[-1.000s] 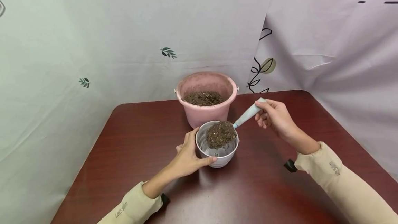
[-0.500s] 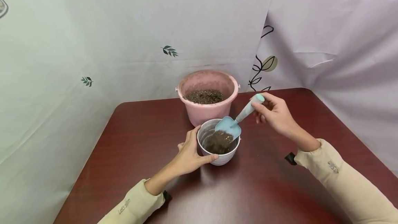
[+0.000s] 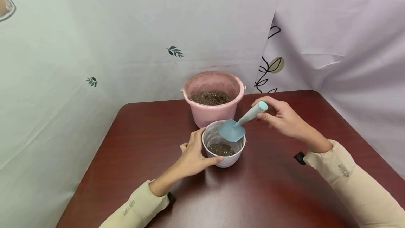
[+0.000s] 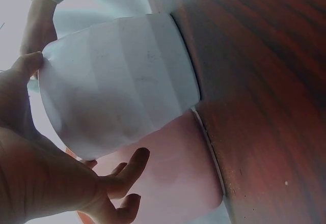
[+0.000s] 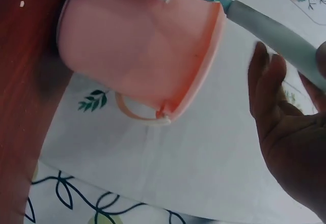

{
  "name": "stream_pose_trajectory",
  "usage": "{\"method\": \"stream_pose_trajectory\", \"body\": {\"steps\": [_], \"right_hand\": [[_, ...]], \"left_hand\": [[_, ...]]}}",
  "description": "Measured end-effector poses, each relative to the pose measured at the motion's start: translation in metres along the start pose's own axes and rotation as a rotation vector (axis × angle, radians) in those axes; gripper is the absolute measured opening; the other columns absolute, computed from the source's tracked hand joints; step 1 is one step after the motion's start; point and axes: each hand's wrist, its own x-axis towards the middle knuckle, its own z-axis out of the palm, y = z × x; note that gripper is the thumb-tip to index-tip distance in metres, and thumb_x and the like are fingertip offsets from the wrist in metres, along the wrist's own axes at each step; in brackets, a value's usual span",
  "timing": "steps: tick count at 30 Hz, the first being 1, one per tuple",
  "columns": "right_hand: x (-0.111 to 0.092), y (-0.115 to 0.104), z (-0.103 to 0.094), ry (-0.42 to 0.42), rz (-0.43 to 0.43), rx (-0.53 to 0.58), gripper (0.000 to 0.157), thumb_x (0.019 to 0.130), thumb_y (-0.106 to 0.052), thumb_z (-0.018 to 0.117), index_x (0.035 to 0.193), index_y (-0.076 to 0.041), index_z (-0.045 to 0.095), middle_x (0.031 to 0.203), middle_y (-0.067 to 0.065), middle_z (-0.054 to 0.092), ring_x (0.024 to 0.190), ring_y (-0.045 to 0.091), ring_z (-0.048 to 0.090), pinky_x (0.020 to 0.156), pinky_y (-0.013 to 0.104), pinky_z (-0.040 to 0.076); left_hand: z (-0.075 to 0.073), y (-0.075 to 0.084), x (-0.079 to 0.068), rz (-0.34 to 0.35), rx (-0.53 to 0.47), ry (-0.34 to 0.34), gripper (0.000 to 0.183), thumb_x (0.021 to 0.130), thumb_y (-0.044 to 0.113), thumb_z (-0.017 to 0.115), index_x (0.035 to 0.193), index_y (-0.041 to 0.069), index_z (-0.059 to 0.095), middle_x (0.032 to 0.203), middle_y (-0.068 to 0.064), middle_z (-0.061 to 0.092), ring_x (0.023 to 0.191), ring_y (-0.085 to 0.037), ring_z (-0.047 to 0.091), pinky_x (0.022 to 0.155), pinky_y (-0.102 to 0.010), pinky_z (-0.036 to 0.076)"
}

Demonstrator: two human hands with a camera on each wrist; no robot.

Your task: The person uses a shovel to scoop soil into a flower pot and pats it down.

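Observation:
A white ribbed pot (image 3: pixel 225 162) stands on the table with dark soil (image 3: pixel 221 149) at its bottom. My left hand (image 3: pixel 193 157) grips its rim from the left, thumb at the near side and fingers at the far left; the left wrist view shows the pot's side wall (image 4: pixel 117 81). With my right hand (image 3: pixel 283 119) I pinch the handle of a blue trowel (image 3: pixel 232 130) between thumb and fingers. The trowel's blade is over the pot's mouth, tilted, its visible face bare of soil. The lower fingers of the right hand (image 5: pixel 285 122) are off the handle.
Right behind the pot stands a pink bucket (image 3: pixel 213 112) partly filled with soil, its handle (image 5: pixel 135 109) hanging down in the right wrist view. The dark red wooden table (image 3: pixel 152 133) meets a white printed cloth (image 3: pixel 126 45) at the back and sides.
The trowel has turned over above the pot, and its load of soil has dropped inside. My right hand has rotated with it; my left hand keeps its hold on the rim.

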Motion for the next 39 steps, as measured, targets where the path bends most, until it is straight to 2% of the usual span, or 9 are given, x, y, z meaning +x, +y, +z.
{"method": "stream_pose_trajectory", "body": {"steps": [5, 10, 14, 18, 23, 28, 31, 35, 39], "right_hand": [[0.004, 0.001, 0.0, 0.071, 0.164, 0.027, 0.019, 0.096, -0.006, 0.064, 0.113, 0.001, 0.06, 0.081, 0.014, 0.071, 0.059, 0.02, 0.067, 0.051, 0.033, 0.054], [0.012, 0.005, -0.006, 0.123, 0.256, 0.247, 0.024, 0.102, -0.012, 0.056, 0.111, 0.01, 0.054, 0.084, 0.013, 0.074, 0.068, 0.024, 0.073, 0.054, 0.036, 0.056], [0.018, 0.005, -0.018, 0.165, 0.276, 0.464, 0.025, 0.103, -0.017, 0.053, 0.11, 0.007, 0.052, 0.086, 0.009, 0.075, 0.072, 0.022, 0.074, 0.057, 0.031, 0.057], [0.031, 0.005, -0.034, 0.206, 0.302, 0.771, 0.023, 0.102, -0.018, 0.055, 0.107, 0.005, 0.054, 0.09, 0.015, 0.074, 0.077, 0.026, 0.074, 0.063, 0.031, 0.058], [0.05, 0.0, -0.048, 0.33, 0.366, 1.016, 0.021, 0.1, -0.015, 0.059, 0.105, 0.005, 0.055, 0.095, 0.019, 0.071, 0.082, 0.033, 0.073, 0.074, 0.032, 0.058], [0.077, 0.003, -0.039, 0.453, 0.409, 1.013, 0.017, 0.101, -0.01, 0.056, 0.107, 0.004, 0.05, 0.093, 0.016, 0.07, 0.081, 0.031, 0.073, 0.081, 0.034, 0.056], [0.097, 0.011, -0.027, 0.45, 0.449, 0.927, 0.015, 0.101, -0.008, 0.054, 0.108, 0.004, 0.047, 0.09, 0.015, 0.07, 0.08, 0.027, 0.073, 0.081, 0.032, 0.056], [0.117, 0.026, -0.012, 0.409, 0.483, 0.772, 0.013, 0.099, -0.005, 0.055, 0.108, 0.003, 0.05, 0.088, 0.013, 0.069, 0.079, 0.023, 0.073, 0.078, 0.031, 0.057], [0.131, 0.041, -0.001, 0.395, 0.472, 0.583, 0.013, 0.094, -0.001, 0.058, 0.105, 0.003, 0.051, 0.091, 0.017, 0.065, 0.075, 0.018, 0.073, 0.074, 0.03, 0.058]], "left_hand": [[0.0, 0.001, 0.001, 0.005, 0.039, 0.008, 0.108, 0.072, 0.06, 0.079, 0.152, 0.008, 0.028, 0.144, -0.013, 0.039, 0.129, -0.032, 0.046, 0.087, -0.051, 0.023], [-0.003, 0.002, 0.001, -0.014, 0.034, 0.001, 0.111, 0.071, 0.059, 0.08, 0.153, 0.006, 0.026, 0.148, -0.016, 0.033, 0.13, -0.037, 0.043, 0.09, -0.054, 0.023], [-0.016, 0.002, 0.006, -0.089, -0.037, 0.007, 0.12, 0.073, 0.054, 0.083, 0.157, 0.005, 0.012, 0.154, -0.021, 0.022, 0.135, -0.043, 0.035, 0.102, -0.068, 0.016], [-0.042, 0.002, 0.022, -0.145, -0.135, 0.072, 0.122, 0.078, 0.047, 0.082, 0.158, 0.01, -0.002, 0.157, -0.021, 0.014, 0.138, -0.043, 0.033, 0.109, -0.069, 0.017], [-0.062, -0.003, 0.055, -0.093, -0.264, 0.197, 0.11, 0.085, 0.035, 0.078, 0.157, 0.007, -0.001, 0.157, -0.024, 0.018, 0.139, -0.04, 0.034, 0.11, -0.054, 0.033], [-0.054, -0.011, 0.084, -0.003, -0.406, 0.283, 0.103, 0.088, 0.024, 0.075, 0.155, 0.002, 0.0, 0.158, -0.025, 0.018, 0.143, -0.039, 0.028, 0.115, -0.049, 0.027], [-0.046, -0.016, 0.091, 0.023, -0.45, 0.343, 0.105, 0.086, 0.022, 0.077, 0.154, -0.002, 0.0, 0.157, -0.026, 0.018, 0.145, -0.037, 0.025, 0.117, -0.045, 0.024], [-0.037, -0.025, 0.096, 0.021, -0.418, 0.407, 0.11, 0.08, 0.027, 0.081, 0.153, -0.003, 0.003, 0.157, -0.023, 0.022, 0.145, -0.031, 0.026, 0.117, -0.041, 0.022], [-0.033, -0.027, 0.1, 0.044, -0.382, 0.404, 0.112, 0.078, 0.028, 0.082, 0.154, -0.001, 0.006, 0.158, -0.021, 0.02, 0.146, -0.026, 0.023, 0.118, -0.04, 0.019]]}}
